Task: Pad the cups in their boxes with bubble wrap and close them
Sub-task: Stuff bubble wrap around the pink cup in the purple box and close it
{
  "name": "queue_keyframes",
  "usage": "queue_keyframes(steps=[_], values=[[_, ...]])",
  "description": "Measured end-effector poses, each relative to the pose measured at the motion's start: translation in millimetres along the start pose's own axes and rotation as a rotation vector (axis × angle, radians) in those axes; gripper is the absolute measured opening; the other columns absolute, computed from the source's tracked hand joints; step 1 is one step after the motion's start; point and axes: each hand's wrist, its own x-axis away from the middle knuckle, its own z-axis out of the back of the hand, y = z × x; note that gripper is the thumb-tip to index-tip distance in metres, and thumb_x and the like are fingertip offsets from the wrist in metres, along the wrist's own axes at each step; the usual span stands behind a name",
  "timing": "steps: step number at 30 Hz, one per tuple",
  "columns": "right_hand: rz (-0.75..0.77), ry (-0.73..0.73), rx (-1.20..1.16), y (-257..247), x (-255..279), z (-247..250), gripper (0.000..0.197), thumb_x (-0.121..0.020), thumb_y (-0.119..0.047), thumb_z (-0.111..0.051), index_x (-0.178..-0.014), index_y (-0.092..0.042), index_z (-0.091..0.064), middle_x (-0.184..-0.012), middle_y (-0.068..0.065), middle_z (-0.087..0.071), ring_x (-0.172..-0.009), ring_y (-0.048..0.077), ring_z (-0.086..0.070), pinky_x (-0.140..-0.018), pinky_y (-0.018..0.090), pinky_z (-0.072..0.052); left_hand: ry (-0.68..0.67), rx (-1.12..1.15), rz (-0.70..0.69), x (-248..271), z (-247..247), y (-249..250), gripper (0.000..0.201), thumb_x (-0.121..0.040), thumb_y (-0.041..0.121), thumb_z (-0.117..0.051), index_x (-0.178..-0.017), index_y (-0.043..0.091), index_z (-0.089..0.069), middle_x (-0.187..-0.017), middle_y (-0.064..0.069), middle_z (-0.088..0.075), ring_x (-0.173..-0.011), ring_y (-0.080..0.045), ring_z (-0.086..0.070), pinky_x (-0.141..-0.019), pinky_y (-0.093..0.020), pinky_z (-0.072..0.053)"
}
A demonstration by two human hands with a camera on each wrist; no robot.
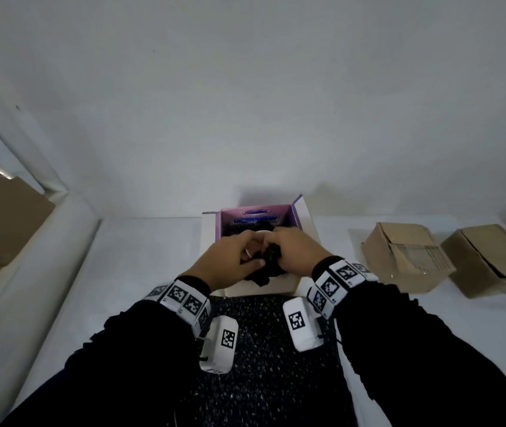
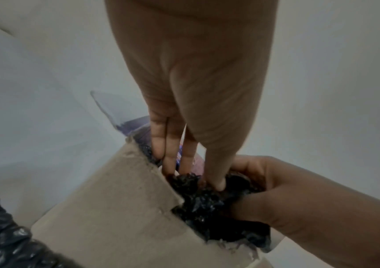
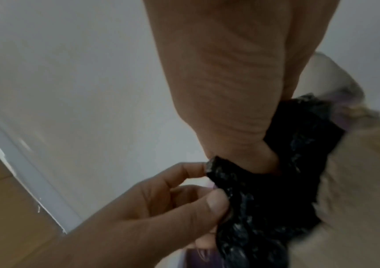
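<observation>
Fingers of the left hand (image 1: 226,262) and right hand (image 1: 292,253) are curling around black bubble wrap (image 1: 268,257), stuffing it beside the white cup (image 1: 263,233) in the one open purple box (image 1: 295,214). On the table (image 1: 140,260), two brown boxes (image 1: 405,257) are sitting shut; only this box apparently remains.

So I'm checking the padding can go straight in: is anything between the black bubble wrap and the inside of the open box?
Nothing visible blocks it. The black bubble wrap already sits in the mouth of the open purple-lined cardboard box, flaps folded back. The left hand and right hand both grip it there, beside the white cup rim.
</observation>
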Motion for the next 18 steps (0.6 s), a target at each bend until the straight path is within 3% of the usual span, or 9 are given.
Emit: queue_keyframes(steps=[2,4,6,9,11,13,16,18], values=[[-0.024,-0.053,0.008,-1.2,-0.4,-5.9,0.04,-0.08,-0.009,-0.064,-0.117,-0.017,-0.05,-0.105,0.005,-0.064,-0.098,0.026,-0.062,-0.078,0.035,-0.048,-0.012,-0.039,0.032,-3.9,-3.8,-7.9,0.046,-0.079,0.028,-0.063,-0.122,0.027,-0.048,-0.096,0.002,-0.07,-0.085,-0.018,-0.068,-0.077,-0.038,-0.055],[-0.053,-0.104,0.006,0.5,-1.3,-5.3,0.04,-0.079,-0.016,-0.066,-0.109,-0.02,-0.04,-0.11,0.007,-0.058,-0.1,0.027,-0.059,-0.08,0.036,-0.048,0.004,-0.092,0.013,-7.9,-5.0,-15.1,0.038,-0.074,0.019,-0.055,-0.112,0.023,-0.053,-0.087,0.001,-0.07,-0.078,-0.021,-0.066,-0.071,-0.04,-0.054],[-0.086,-0.167,0.053,2.1,-2.4,1.8,0.043,-0.078,-0.021,-0.066,-0.115,-0.023,-0.044,-0.117,0.006,-0.048,-0.106,0.026,-0.052,-0.089,0.036,-0.045,-0.03,-0.19,-0.011,-9.8,-3.9,-14.8,0.024,-0.079,0.013,-0.054,-0.101,0.019,-0.063,-0.081,0.0,-0.07,-0.074,-0.023,-0.063,-0.067,-0.037,-0.052],[-0.115,-0.229,0.201,0.9,-4.3,11.1,0.047,-0.083,-0.02,-0.059,-0.129,-0.026,-0.051,-0.125,0.009,-0.044,-0.113,0.031,-0.045,-0.096,0.034,-0.04,-0.024,-0.163,-0.015,-9.9,-4.4,-10.3,0.022,-0.086,0.034,-0.048,-0.099,0.025,-0.064,-0.073,0.001,-0.067,-0.069,-0.022,-0.062,-0.062,-0.032,-0.047],[-0.097,-0.265,0.189,-2.8,-4.5,9.0,0.047,-0.088,-0.017,-0.059,-0.134,-0.022,-0.051,-0.126,0.01,-0.051,-0.112,0.028,-0.052,-0.089,0.029,-0.04,-0.006,-0.099,-0.026,-9.4,-7.7,-7.6,0.027,-0.085,0.047,-0.057,-0.109,0.037,-0.049,-0.077,0.008,-0.068,-0.071,-0.014,-0.062,-0.061,-0.029,-0.046],[-0.1,-0.271,0.116,-3.6,-2.9,3.0,0.05,-0.087,-0.017,-0.063,-0.135,-0.018,-0.048,-0.122,0.006,-0.059,-0.105,0.023,-0.058,-0.081,0.025,-0.043,-0.056,-0.158,-0.025,-11.9,-10.0,-6.9,0.042,-0.082,0.041,-0.067,-0.116,0.037,-0.043,-0.085,0.01,-0.068,-0.078,-0.015,-0.064,-0.064,-0.028,-0.045],[-0.121,-0.201,-0.051,-2.3,4.7,5.2,0.063,-0.081,-0.021,-0.069,-0.136,-0.024,-0.039,-0.104,-0.007,-0.057,-0.092,0.012,-0.053,-0.068,0.015,-0.039,-0.085,-0.355,0.024,-19.9,-5.5,-7.4,0.037,-0.081,0.029,-0.068,-0.115,0.023,-0.056,-0.094,0.002,-0.068,-0.089,-0.022,-0.064,-0.071,-0.035,-0.051],[-0.094,-0.158,0.097,-3.6,5.4,8.6,0.058,-0.08,-0.032,-0.071,-0.131,-0.025,-0.045,-0.107,-0.004,-0.056,-0.097,0.015,-0.054,-0.074,0.019,-0.04,-0.144,-0.485,0.078,-24.0,-3.4,-5.1,0.026,-0.079,0.03,-0.067,-0.103,0.02,-0.062,-0.094,-0.001,-0.068,-0.089,-0.025,-0.064,-0.07,-0.034,-0.051]])
